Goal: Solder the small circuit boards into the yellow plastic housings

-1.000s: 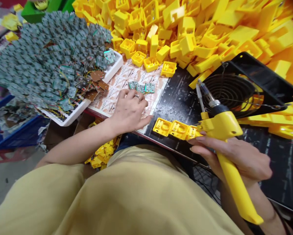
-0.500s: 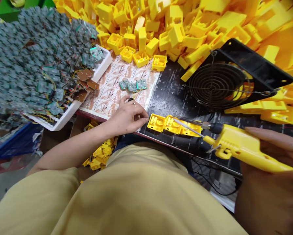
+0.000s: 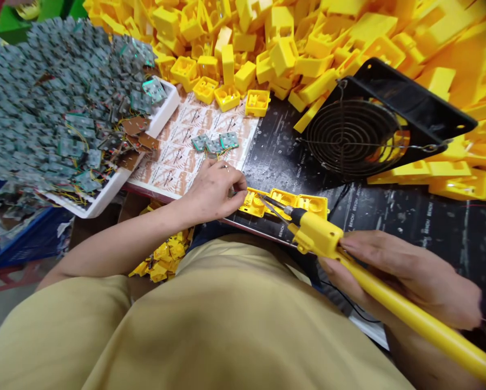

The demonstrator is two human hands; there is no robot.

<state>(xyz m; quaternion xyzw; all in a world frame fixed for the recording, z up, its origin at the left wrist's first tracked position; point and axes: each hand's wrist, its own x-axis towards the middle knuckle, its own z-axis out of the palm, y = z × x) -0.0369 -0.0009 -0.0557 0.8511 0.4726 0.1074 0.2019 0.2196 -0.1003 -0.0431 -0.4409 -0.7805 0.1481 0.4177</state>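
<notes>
A row of three small yellow plastic housings (image 3: 281,202) lies open side up on the black work surface near its front edge. At the row's left end is my left hand (image 3: 218,189), its thumb and fingers pinched together. A bit of something dark shows between those fingers, too small to name. My right hand (image 3: 405,276) is wrapped round a yellow soldering iron (image 3: 320,234), which has a thin feed tube beside its metal tip. That tip points left, over the leftmost housing; contact cannot be made out. Beyond my left hand lie three small wired circuit boards (image 3: 214,143).
A white foam tray (image 3: 164,111) heaped with circuit boards stands at left. Yellow housings (image 3: 283,57) are piled along the back. A black fan with a wire grille (image 3: 344,138) stands at right. A blue crate (image 3: 27,238) sits lower left.
My right hand has brought the soldering iron leftward, its tip now over the leftmost housing. My left hand's fingers have closed in at the end of the row.
</notes>
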